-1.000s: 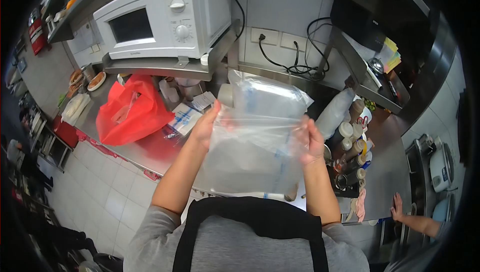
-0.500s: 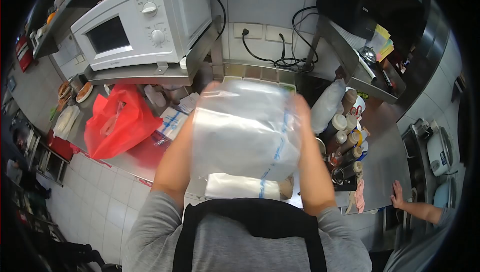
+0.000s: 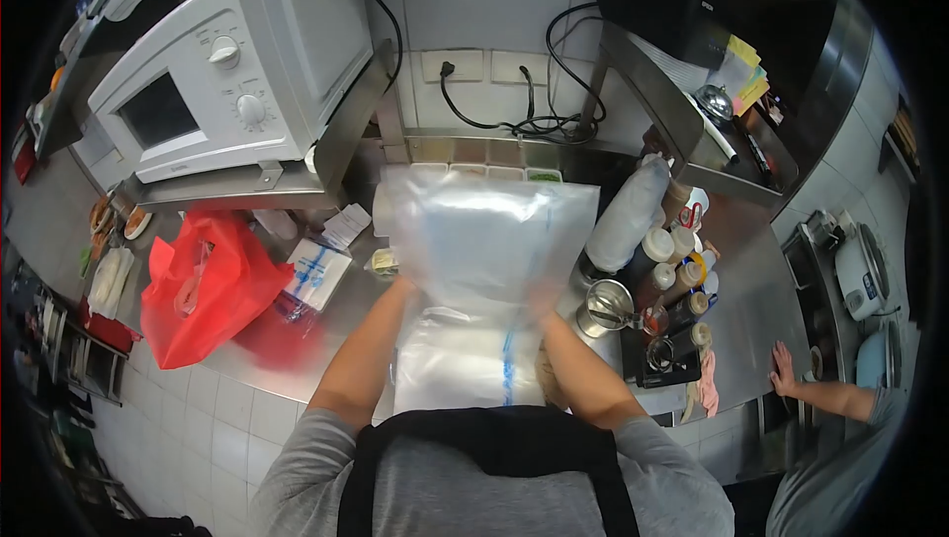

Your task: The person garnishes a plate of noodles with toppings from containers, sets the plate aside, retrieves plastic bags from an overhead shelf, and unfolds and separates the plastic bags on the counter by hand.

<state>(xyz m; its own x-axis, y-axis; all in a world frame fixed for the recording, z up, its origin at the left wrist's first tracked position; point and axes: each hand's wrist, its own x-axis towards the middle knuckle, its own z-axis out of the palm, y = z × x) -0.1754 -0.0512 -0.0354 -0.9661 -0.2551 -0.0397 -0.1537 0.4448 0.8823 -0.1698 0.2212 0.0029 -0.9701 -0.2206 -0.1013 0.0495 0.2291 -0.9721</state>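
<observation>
A large clear plastic bag [image 3: 484, 240] with a blue printed strip stands raised in front of me, its upper part smeared by motion. My left hand [image 3: 403, 290] is at the bag's lower left side, its fingers mostly hidden by the plastic. At the lower right side, my right hand [image 3: 542, 302] is blurred against the film. Both hands seem to grip the bag. Close to my apron lies a stack of clear plastic bags [image 3: 450, 369], also marked in blue.
At left are a red plastic bag [image 3: 213, 285], a blue-and-white packet [image 3: 318, 275] and a microwave [image 3: 237, 67] on a shelf. Sauce bottles [image 3: 682, 270] and a metal cup [image 3: 605, 308] stand at right. Another person's hand [image 3: 783, 369] rests on the counter edge.
My hands have come down and closer together, from the bag's upper sides to its lower part. The bag has tipped up and away from me. More of the stack beneath shows.
</observation>
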